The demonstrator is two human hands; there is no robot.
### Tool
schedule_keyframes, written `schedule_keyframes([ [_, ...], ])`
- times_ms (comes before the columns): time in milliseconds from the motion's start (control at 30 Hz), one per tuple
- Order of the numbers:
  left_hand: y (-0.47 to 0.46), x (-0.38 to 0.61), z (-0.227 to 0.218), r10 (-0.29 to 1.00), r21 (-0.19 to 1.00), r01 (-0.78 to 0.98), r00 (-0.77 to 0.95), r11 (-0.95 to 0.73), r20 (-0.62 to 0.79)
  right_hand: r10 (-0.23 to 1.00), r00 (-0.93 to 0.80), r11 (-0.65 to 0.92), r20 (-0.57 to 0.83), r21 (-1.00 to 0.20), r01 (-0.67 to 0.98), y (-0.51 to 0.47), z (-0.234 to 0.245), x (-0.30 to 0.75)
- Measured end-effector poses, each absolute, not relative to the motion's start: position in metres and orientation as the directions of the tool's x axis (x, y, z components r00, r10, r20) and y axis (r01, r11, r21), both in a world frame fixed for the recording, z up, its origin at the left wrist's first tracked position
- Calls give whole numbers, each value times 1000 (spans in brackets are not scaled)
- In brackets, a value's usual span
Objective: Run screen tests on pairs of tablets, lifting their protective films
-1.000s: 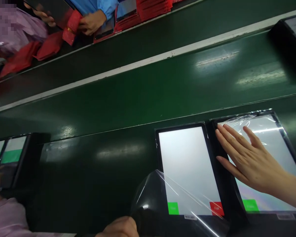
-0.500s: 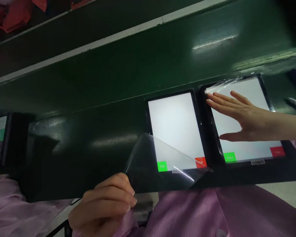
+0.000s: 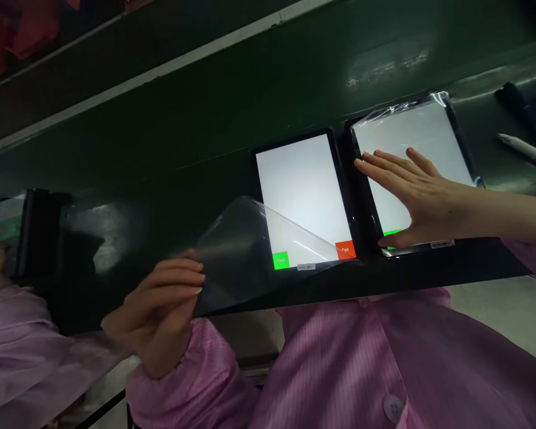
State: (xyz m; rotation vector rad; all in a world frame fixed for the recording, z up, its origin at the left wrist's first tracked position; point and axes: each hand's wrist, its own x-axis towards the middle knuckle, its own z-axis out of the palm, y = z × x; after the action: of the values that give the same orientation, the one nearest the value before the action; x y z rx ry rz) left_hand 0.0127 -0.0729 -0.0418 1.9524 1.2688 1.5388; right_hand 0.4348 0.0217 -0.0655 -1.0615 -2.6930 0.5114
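My left hand (image 3: 158, 310) pinches a corner of a clear plastic protective film (image 3: 234, 256), which is peeled up and back across the lower left of a black-framed tablet (image 3: 301, 196). That tablet's white screen shows a green Pass button (image 3: 281, 260) and a red Fail button (image 3: 345, 250). To its right lies a second tablet (image 3: 413, 140), its film still on and wrinkled along the top edge. My right hand (image 3: 417, 199) rests flat on that screen with fingers spread, hiding its lower part.
Both tablets lie on a dark green conveyor belt (image 3: 161, 143) with a white-edged rail (image 3: 161, 71) beyond it. A white pen (image 3: 524, 150) and a dark object (image 3: 520, 107) lie at right. At left, a co-worker's pink sleeve (image 3: 18, 339) sits by another tablet (image 3: 31, 238).
My left hand has moved up and left, drawing the film further off the left tablet. My right hand stays on the right tablet, and the view has tilted down towards my body.
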Motion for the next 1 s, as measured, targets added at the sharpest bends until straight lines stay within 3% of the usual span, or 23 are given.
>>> schedule_keyframes([
  [100, -46, 21, -43, 789, 763, 360, -106, -537, 605, 616, -756, 779, 221, -312, 543, 3, -43, 412],
  [200, -9, 30, -39, 775, 767, 301, -121, -566, 620, 382, -850, 924, 362, -159, 347, -19, -23, 380],
  [300, 22, 40, -31, 785, 758, 300, -48, -579, 618, 164, -928, 986, 336, -35, 161, -30, -21, 356],
  [400, 43, 46, -23, 797, 755, 304, 20, -581, 604, 80, -957, 997, 277, -19, 78, -27, -26, 348],
  [667, 72, 47, -28, 830, 790, 275, 64, -548, 554, 107, -931, 991, 349, -116, 70, -13, -14, 352],
  [833, 82, 50, -40, 889, 847, 273, 98, -457, 448, 127, -929, 984, 346, -160, 76, -7, -21, 344],
  [1000, 81, 55, -41, 859, 820, 270, 59, -505, 509, 137, -921, 968, 365, -247, 46, -3, -24, 340],
])
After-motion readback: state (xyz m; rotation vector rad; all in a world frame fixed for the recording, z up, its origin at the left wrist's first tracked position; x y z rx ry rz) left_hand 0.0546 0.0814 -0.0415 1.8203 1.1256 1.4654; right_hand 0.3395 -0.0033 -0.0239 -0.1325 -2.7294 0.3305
